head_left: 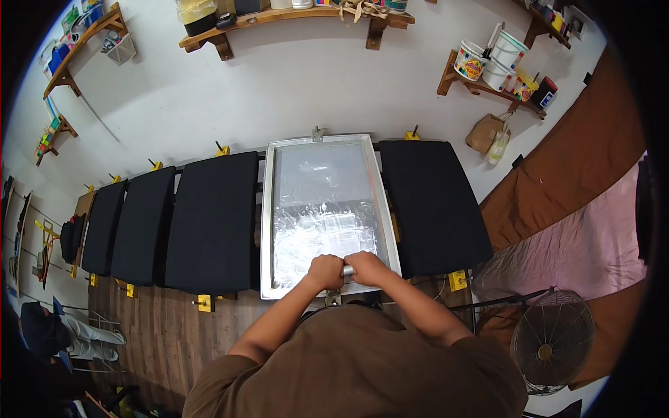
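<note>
Both fists are closed, side by side, on a silvery-handled squeegee [348,270] at the near end of a screen-printing frame [267,209]. My left hand [325,272] wraps the handle's left part and my right hand [366,269] its right part. Only a short piece of the handle shows between them; the blade is hidden under my hands. The frame has a pale metal rim, and its mesh [306,174] looks grey and glossy, with bright reflections across the nearer half. A metal clamp [318,133] sits at its far edge.
Black padded boards [212,223] stand in a row to the left, and another black board [435,209] is at the right, with yellow brackets [458,280]. A floor fan [552,341] stands at the lower right. Shelves [300,21] hang on the wall. Someone sits [49,331] at the lower left.
</note>
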Available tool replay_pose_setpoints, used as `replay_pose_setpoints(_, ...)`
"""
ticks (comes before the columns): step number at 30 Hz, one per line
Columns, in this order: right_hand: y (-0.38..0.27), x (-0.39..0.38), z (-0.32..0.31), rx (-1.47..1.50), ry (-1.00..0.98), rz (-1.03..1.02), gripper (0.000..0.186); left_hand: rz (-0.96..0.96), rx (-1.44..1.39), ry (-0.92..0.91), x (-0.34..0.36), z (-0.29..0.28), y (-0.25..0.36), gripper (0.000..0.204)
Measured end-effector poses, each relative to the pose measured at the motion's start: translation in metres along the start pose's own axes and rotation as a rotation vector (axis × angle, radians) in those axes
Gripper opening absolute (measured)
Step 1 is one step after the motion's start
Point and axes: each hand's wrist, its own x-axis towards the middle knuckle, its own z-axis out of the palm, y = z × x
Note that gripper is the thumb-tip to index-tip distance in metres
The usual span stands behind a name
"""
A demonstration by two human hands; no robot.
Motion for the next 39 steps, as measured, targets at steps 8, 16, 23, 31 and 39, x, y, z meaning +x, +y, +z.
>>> replay_pose_setpoints(8, 0.013, 0.057, -0.029, -0.021, 0.070, -0.026, 0.026, -0.024, 0.018, 0.131, 0.051, -0.034, -0.031, 0.022)
replay_pose_setpoints(16, -0.012, -0.024, 0.043, -0.059, 0.251, 0.038, 0.032, 0.131, -0.063, 0.222, -0.017, 0.027, -0.004, 0.017)
replay_pose_setpoints(23, 0.002, 0.004, -0.004, 0.072, 0.025, 0.017, 0.024, -0.019, -0.046, -0.182, 0.010, -0.023, -0.004, 0.023)
replay_pose_setpoints(31, 0.028, 0.057, -0.015, -0.059, 0.194, -0.082, 0.023, -0.071, -0.026, 0.158, 0.058, -0.007, -0.026, 0.019)
replay_pose_setpoints(39, -0.005, -0.005, 0.005, 0.003, 0.023, -0.007, 0.027, -0.004, -0.026, 0.014, -0.006, 0.006, 0.004, 0.022)
